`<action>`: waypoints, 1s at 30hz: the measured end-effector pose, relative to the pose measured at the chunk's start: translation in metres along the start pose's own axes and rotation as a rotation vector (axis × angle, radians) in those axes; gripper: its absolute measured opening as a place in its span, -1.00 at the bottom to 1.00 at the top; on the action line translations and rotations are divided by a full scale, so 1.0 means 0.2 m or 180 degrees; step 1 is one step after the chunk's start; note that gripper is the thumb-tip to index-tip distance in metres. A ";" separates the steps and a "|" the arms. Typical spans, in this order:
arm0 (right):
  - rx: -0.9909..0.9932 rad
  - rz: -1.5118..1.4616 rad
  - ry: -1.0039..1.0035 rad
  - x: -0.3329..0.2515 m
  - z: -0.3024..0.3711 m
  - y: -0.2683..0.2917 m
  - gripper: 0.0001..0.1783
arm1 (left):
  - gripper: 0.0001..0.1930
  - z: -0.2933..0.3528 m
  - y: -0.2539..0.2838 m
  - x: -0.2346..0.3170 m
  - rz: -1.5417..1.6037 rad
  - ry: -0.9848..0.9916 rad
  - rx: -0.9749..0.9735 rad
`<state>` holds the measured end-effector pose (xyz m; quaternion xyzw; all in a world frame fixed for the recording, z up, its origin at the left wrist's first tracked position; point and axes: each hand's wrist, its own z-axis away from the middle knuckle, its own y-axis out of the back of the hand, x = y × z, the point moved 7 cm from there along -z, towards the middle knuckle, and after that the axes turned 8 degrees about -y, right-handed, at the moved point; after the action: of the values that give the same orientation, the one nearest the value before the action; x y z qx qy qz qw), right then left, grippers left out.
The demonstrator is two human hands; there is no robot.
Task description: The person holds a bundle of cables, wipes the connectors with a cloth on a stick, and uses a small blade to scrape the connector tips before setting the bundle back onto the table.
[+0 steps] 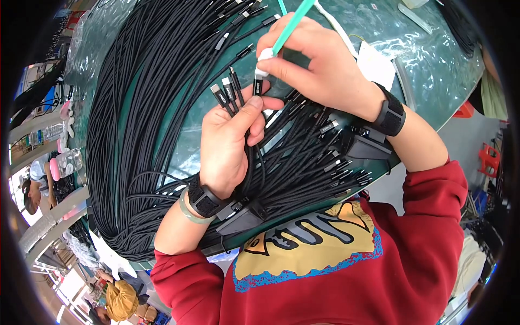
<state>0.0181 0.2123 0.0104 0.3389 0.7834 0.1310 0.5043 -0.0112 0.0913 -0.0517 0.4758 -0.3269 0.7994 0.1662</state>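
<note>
My left hand (227, 138) is closed round several black braided cables, their plug ends standing up past the fingers. Its thumb and forefinger pinch one cable's black plug housing (258, 86), which is held apart from the other plugs (219, 93). Above it, my right hand (314, 62) grips a green stick (292, 28) whose lower end is wrapped in white, cloth-like material (264, 60). That white end sits against the top of the pinched plug and hides its metal tip.
A large looped bundle of black cables (127, 114) covers the table's left side. More cables with plug ends (303, 146) lie below my hands. On the green tabletop (374, 21) are a white square piece (375, 64) and a clear strip (414, 19). Red stools (489, 160) stand at right.
</note>
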 end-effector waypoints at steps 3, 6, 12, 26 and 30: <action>0.0074 -0.0150 0.0275 -0.05 0.02 0.00 -0.89 | -0.78 0.00 0.00 0.00 0.0006 0.0003 0.0066; 0.0106 -0.0056 0.0079 0.01 0.00 0.02 -0.89 | -0.79 0.00 0.00 -0.01 0.0088 0.0020 0.0004; 0.0177 -0.0335 0.0009 0.02 -0.01 0.03 -0.89 | -0.79 0.00 0.01 -0.01 0.0076 0.0035 0.0017; -0.0186 -0.0143 -0.0033 0.01 0.00 0.03 -0.89 | -0.80 0.00 0.01 -0.01 0.0061 0.0034 0.0001; -0.0024 -0.0106 0.0075 0.01 -0.02 0.02 -0.90 | -0.79 0.00 0.00 -0.01 0.0005 0.0029 -0.0039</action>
<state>0.0157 0.2169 0.0120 0.3224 0.7943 0.1295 0.4983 -0.0106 0.0905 -0.0534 0.4710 -0.3315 0.7996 0.1701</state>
